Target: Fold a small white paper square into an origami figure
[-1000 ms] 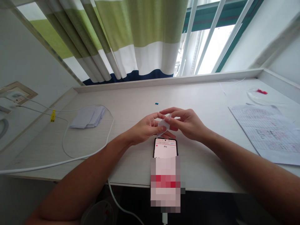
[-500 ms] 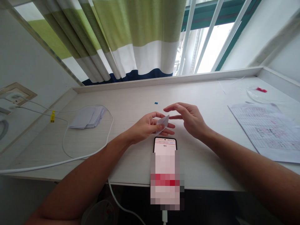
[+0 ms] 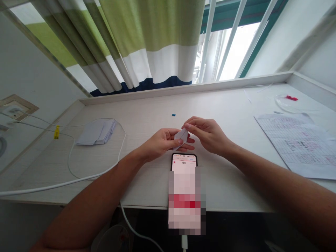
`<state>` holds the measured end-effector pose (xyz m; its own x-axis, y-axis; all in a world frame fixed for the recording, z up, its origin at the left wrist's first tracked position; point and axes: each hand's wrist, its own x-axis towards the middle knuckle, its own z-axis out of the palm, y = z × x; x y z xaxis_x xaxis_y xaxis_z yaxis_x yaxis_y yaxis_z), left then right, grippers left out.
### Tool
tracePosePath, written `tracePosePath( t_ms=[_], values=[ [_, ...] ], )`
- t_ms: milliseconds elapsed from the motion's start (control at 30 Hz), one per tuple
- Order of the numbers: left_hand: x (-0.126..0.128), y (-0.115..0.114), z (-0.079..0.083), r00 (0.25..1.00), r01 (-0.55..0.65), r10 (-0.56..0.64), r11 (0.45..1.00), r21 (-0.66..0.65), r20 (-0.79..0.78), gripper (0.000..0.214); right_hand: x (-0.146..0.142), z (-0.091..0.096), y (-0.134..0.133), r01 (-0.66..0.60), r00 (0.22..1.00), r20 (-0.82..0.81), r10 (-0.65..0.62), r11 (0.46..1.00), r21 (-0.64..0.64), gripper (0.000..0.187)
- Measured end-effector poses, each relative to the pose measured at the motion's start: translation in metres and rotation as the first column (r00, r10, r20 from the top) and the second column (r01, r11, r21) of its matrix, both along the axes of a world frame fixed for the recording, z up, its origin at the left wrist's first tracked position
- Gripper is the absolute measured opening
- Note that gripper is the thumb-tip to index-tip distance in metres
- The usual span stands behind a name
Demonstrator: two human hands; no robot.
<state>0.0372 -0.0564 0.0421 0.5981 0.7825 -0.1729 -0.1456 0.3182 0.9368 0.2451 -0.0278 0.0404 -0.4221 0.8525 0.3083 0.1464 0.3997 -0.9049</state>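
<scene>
A small piece of folded white paper (image 3: 180, 135) is held up above the desk, just beyond the phone (image 3: 184, 159). My left hand (image 3: 164, 140) grips it with the thumb on its near face and the fingers behind. Coming from the right, my right hand (image 3: 207, 131) pinches the paper's upper right corner between thumb and fingertips. Creases run across the paper's face. The phone lies with its screen lit, most of it blurred out, and a white cable plugged into its lower end.
On the left lies a stack of white paper sheets (image 3: 96, 132), with a white cable (image 3: 115, 164) looping around it. A small blue piece (image 3: 173, 114) sits beyond my hands. Written sheets (image 3: 296, 147) lie at right, near a red item (image 3: 292, 98). A raised ledge borders the back.
My right hand has closed its fingers on the paper's upper corner; before, its fingers were apart beside it. My left hand keeps its hold. The view has shifted slightly.
</scene>
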Motion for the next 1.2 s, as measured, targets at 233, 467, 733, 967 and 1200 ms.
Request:
tracePosePath(
  t_ms=[233,467,733,967,1200],
  values=[
    [-0.001,-0.0002,-0.0004,0.998,-0.033,0.029,0.997,-0.068,-0.06,0.042,-0.0023,-0.0028,0.0025,0.106,0.994,0.021,-0.106,0.994,-0.024,0.04],
    [0.0036,-0.0009,-0.0009,0.997,-0.058,0.057,0.998,-0.005,-0.045,0.047,-0.007,-0.0035,-0.0033,-0.077,0.996,-0.064,0.064,0.97,-0.233,0.038],
    [0.0036,-0.0017,-0.003,0.987,-0.073,0.069,0.997,-0.026,-0.143,0.036,-0.0036,-0.0019,-0.0009,-0.04,0.99,-0.143,0.011,0.978,-0.205,0.028],
    [0.0066,-0.0037,-0.0008,0.972,-0.094,0.103,0.994,0.05,-0.212,0.037,-0.0029,0.0006,-0.0008,-0.035,0.977,-0.211,-0.004,0.983,-0.179,0.036],
    [0.0065,-0.0044,0.0037,0.975,-0.079,0.093,0.994,0.074,-0.2,0.033,-0.0029,0.0035,-0.0022,0.041,0.952,-0.292,-0.094,0.983,-0.18,0.033]
  ],
)
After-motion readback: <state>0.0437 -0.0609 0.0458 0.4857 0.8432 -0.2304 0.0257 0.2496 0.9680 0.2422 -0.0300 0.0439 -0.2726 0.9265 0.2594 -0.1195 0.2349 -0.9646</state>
